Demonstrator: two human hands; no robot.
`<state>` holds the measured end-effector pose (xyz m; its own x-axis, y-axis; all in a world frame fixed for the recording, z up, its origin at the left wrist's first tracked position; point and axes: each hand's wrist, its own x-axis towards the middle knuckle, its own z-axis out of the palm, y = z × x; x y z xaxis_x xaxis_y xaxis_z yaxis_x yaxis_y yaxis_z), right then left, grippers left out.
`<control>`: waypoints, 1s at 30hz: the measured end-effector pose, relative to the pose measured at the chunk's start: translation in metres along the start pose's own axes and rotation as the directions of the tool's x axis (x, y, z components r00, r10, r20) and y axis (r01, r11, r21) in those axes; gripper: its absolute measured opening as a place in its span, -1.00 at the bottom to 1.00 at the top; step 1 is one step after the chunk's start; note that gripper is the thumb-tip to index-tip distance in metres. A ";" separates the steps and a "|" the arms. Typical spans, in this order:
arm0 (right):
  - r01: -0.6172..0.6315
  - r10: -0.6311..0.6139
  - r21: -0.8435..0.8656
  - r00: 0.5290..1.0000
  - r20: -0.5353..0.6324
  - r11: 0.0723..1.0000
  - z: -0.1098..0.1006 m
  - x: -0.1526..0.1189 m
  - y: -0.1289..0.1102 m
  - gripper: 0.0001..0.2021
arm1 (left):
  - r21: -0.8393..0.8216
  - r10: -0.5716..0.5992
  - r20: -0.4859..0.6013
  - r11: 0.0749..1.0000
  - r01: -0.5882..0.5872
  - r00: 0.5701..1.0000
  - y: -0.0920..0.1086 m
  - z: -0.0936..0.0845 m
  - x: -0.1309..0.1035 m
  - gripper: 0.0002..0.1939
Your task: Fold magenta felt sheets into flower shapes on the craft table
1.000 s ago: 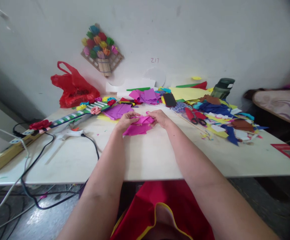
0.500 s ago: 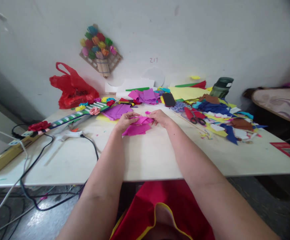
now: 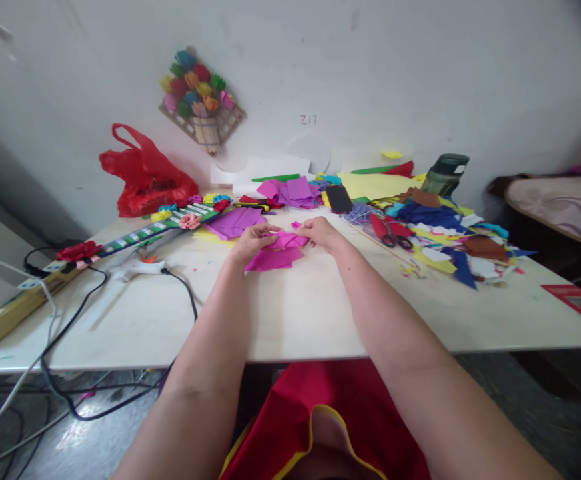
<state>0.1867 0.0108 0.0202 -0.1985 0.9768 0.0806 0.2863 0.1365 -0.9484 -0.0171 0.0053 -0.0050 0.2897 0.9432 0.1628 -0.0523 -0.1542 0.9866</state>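
Observation:
Over the middle of the table, my left hand [image 3: 256, 243] grips the left side of a bright pink piece of crepe paper [image 3: 286, 239]. The fingers of my right hand [image 3: 319, 233] pinch the same piece at its right end. Below it another magenta crepe paper piece [image 3: 274, 260] lies flat on the tabletop. A stack of purple crepe paper [image 3: 237, 223] lies just beyond my left hand, on a bit of yellow paper. My fingertips partly hide the folds of the held piece.
Red-handled scissors [image 3: 390, 233] and a pile of colored scraps [image 3: 435, 227] lie to the right, near a green bottle [image 3: 444, 175]. A phone [image 3: 339, 199] lies behind my hands. On the left are a white glue gun [image 3: 137, 269] with its cord, a power strip [image 3: 20, 303] and a red bag [image 3: 147, 177].
Almost nothing differs; my right hand has shifted very slightly while both hands keep hold of the pink crepe paper.

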 end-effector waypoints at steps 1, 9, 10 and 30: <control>0.013 -0.013 0.002 1.000 0.012 1.000 0.000 0.001 0.001 -0.74 | 0.007 0.001 0.000 1.000 -0.001 1.000 0.001 0.001 0.000 -0.51; 0.123 -0.114 -0.051 0.983 0.144 0.991 0.004 0.004 0.008 -0.66 | 0.044 -0.047 0.050 0.998 0.045 0.998 0.011 0.013 -0.005 -0.46; 0.125 -0.116 -0.061 0.984 0.137 0.990 0.005 0.004 0.008 -0.67 | 0.036 -0.055 0.055 0.998 0.053 0.997 0.011 0.013 -0.005 -0.47; 0.006 -0.013 0.065 0.994 0.105 0.998 0.003 0.002 0.004 -0.74 | -0.108 -0.042 -0.027 0.993 0.039 0.999 0.008 -0.001 -0.003 -0.70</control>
<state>0.1844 0.0124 0.0160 -0.2993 0.9522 0.0607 0.2233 0.1317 -0.9658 -0.0197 0.0020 0.0026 0.2654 0.9565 0.1213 -0.1441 -0.0850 0.9859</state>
